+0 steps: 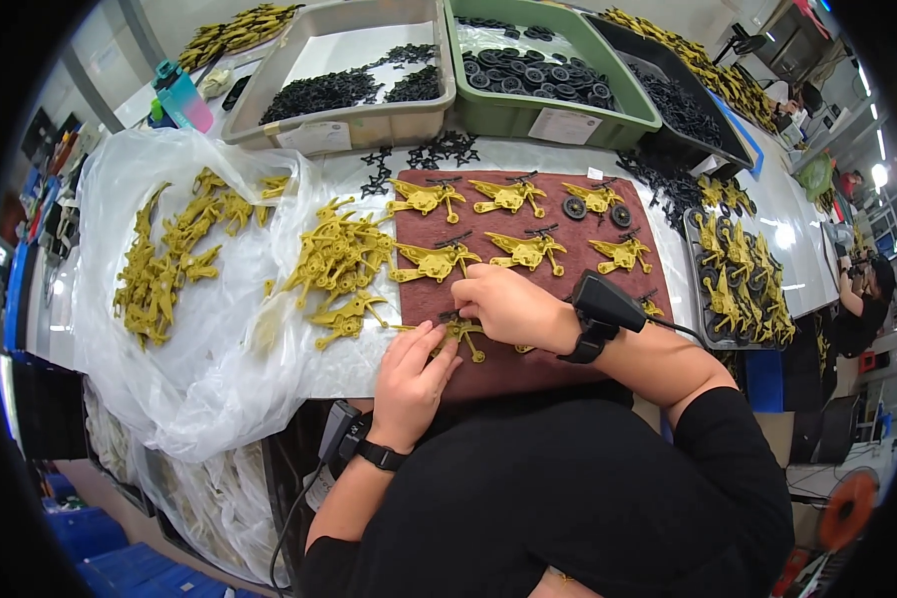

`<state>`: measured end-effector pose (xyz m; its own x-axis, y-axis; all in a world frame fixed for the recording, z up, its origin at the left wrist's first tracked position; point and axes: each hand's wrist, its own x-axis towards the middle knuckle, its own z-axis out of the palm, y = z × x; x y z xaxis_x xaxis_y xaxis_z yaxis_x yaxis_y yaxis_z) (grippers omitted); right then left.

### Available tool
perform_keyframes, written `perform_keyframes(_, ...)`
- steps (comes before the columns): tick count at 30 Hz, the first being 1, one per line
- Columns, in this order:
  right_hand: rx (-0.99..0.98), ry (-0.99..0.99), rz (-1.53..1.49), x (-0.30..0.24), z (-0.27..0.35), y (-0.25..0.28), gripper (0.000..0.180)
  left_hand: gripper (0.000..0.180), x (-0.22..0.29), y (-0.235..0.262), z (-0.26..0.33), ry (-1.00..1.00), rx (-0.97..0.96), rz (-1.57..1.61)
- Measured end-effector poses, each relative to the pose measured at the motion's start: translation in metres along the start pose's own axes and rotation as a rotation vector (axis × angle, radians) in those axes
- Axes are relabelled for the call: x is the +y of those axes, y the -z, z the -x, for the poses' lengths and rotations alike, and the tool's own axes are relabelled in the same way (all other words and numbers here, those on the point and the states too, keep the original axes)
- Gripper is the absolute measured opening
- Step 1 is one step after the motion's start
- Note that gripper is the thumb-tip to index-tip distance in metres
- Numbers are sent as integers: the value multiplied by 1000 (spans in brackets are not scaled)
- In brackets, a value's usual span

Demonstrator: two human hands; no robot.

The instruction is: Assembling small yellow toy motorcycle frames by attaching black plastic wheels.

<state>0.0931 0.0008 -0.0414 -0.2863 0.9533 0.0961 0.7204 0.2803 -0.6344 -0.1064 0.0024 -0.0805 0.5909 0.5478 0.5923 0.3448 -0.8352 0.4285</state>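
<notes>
On the front edge of a brown cloth (558, 367), my left hand (411, 381) steadies a yellow plastic frame (470, 345), its fingers closed on the frame's left part. My right hand (513, 307) comes in from the right, fingertips pinched together over a small black part (448, 317) at the top of that frame; the fingers partly hide it. Rows of similar yellow frames with thin black bars, such as one (528, 249) just beyond my right hand, lie on the cloth. One frame (596, 197) at the far right has two black wheels (620, 216) beside it.
Left of the cloth are a pile of yellow frames (344, 249) and a clear plastic bag (219, 369) with more. Behind stand a grey bin (369, 128) of black parts, a green bin (528, 125) of wheels and a black bin (733, 149). A tray (703, 299) of wheeled frames lies right.
</notes>
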Motion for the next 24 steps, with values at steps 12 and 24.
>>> perform_keyframes(12, -61, 67, 331, -8, -13, -10, 13, 27, -4, -2, 0, 25, -12, 52)
perform_keyframes(24, 72, 6, 217, -4, 12, 8, 10, 24, -1, 2, -2, 76, -55, 87)
